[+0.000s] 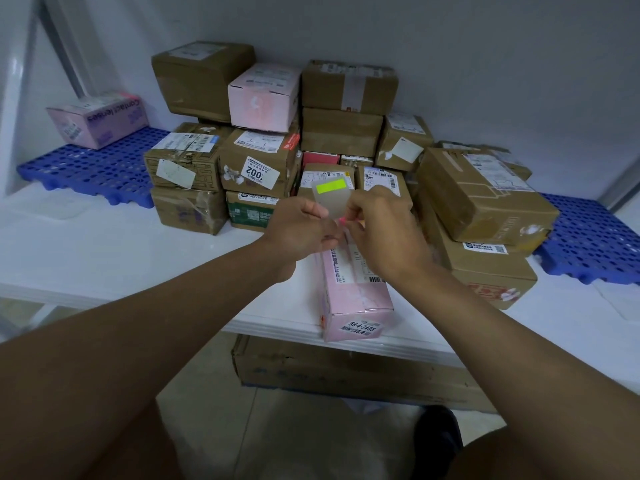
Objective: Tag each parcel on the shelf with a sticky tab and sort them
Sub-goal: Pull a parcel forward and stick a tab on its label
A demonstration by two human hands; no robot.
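Observation:
My left hand (300, 229) pinches a translucent sheet of sticky tabs (330, 199) with a yellow-green tab at its top. Close beside it, my right hand (381, 233) pinches a small pink tab (342, 221) at the sheet's lower edge. Both hands hover above a long pink parcel (353, 292) that lies on the white shelf (104, 251), its near end with a printed label at the shelf's front edge. Behind stands a pile of several brown cardboard parcels (256, 161) and a pink-and-white box (265, 97).
Blue perforated mats (93, 168) lie on the shelf at far left and far right (588, 240). A pink box (98, 119) sits alone on the left mat. A flat cardboard box (346, 372) lies on the floor under the shelf. A grey wall backs the pile.

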